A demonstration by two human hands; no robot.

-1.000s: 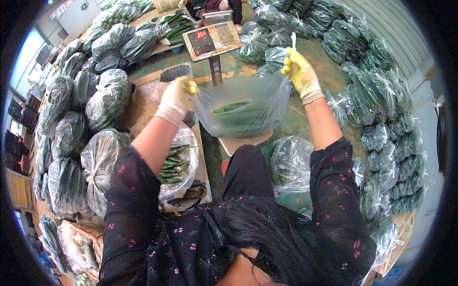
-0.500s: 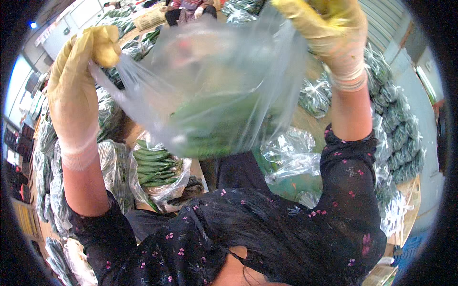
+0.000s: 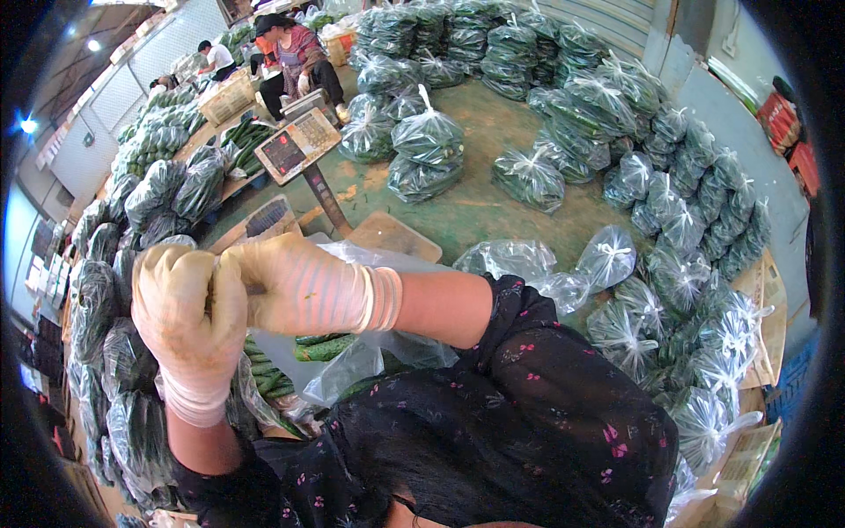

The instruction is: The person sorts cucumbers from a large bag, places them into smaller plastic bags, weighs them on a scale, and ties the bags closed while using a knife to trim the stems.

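Note:
My left hand (image 3: 189, 330) and my right hand (image 3: 304, 286), in pale yellow-white coated gloves, meet at the left of the head view. Both are closed, knuckles against each other, with the fingertips largely hidden. A clear plastic bag (image 3: 333, 380) spreads behind and below my right wrist; the part in my grip is covered by the gloves. Green cucumbers (image 3: 324, 350) show through its plastic. Below my hands, more long green cucumbers (image 3: 268, 374) lie in another opened bag close to my lap.
A scale with a tilted display (image 3: 299, 145) stands ahead. Tied bags of cucumbers (image 3: 427, 145) sit on the floor, with more stacked along the right wall (image 3: 695, 189) and left side (image 3: 132, 361). A co-worker (image 3: 299, 62) sits by a crate (image 3: 227, 99); another person (image 3: 216, 57) is farther back.
My hands, raised wide apart with the bag stretched between them, have come together lower at the left. My right arm has swung across, and the bag has dropped toward my lap.

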